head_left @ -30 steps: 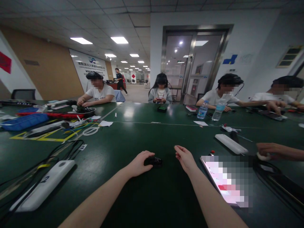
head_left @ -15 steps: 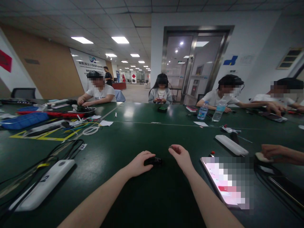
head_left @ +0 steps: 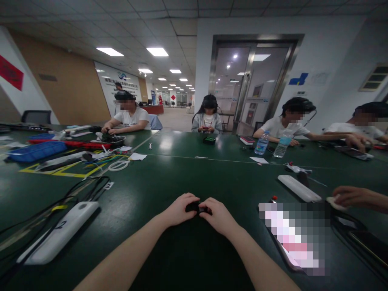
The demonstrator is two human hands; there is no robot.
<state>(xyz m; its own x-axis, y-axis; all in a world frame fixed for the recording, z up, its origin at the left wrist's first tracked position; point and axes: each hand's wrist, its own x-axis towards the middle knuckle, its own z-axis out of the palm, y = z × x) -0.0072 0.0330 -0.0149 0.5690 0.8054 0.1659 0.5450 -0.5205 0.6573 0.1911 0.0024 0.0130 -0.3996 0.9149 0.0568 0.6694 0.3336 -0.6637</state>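
Note:
My left hand (head_left: 182, 209) is closed round the left end of a small black object (head_left: 198, 207), with the thumb in front and the fingers behind. Its exact kind cannot be made out, since both hands cover much of it. At its right end my right hand (head_left: 220, 216) is closed, thumb and fingertips pinching there. Whether a smaller piece sits between the right fingertips is hidden. Both hands are low over the green table (head_left: 169, 178), in front of me.
A phone with a lit screen (head_left: 287, 238) lies at right, a white power strip (head_left: 60, 232) with black cables at left. Beyond are a white bar-shaped thing (head_left: 298, 188) and water bottles (head_left: 283, 145). Another person's hand (head_left: 359, 198) reaches in from the right; several people sit opposite.
My right hand has moved left and down to the black object's right end; a tiny greyish piece showed at its fingertips before. My left hand has kept its hold. The view shifted slightly.

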